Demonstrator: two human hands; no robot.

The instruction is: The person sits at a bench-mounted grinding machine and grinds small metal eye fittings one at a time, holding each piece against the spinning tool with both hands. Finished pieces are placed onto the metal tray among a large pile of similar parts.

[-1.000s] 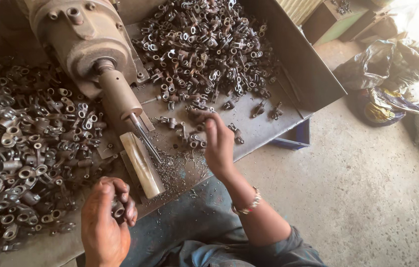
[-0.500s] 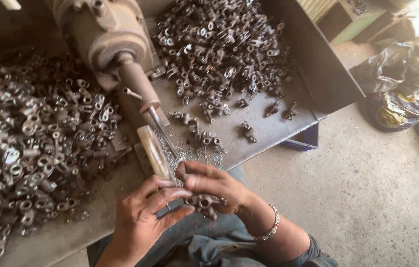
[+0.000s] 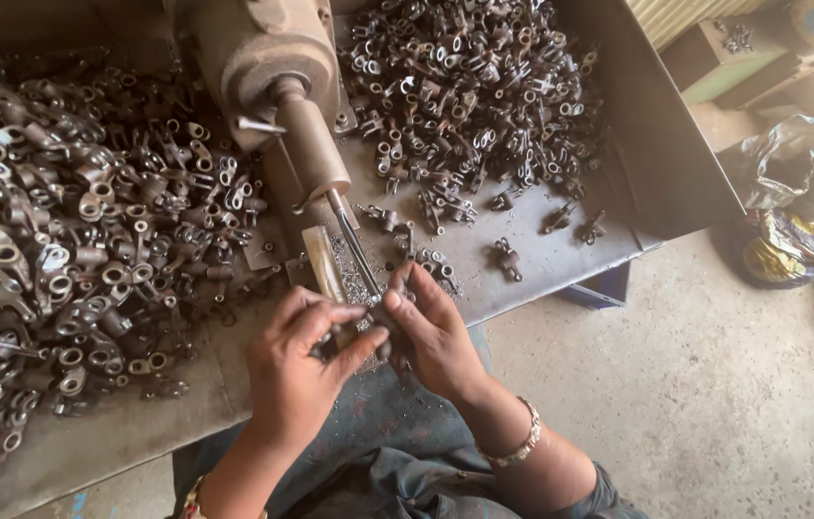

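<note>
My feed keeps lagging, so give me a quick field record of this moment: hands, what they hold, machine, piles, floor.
left hand: in front of the bit, fingers curled on a small metal part
right hand: pinching the same part from the other side
machine: motor with a thin bit pointing toward the hands
left pile: heap of metal parts left of the motor
right pile: heap in a tray, a few strays near its front edge
floor: bags at right

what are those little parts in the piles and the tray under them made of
Small parts: apparently steel or iron, dull grey-brown, unpolished, some bores glinting. Tray: likely sheet metal, flat grey, scuffed, with a folded-up wall. The piece between left hand and right hand looks alike.
</note>
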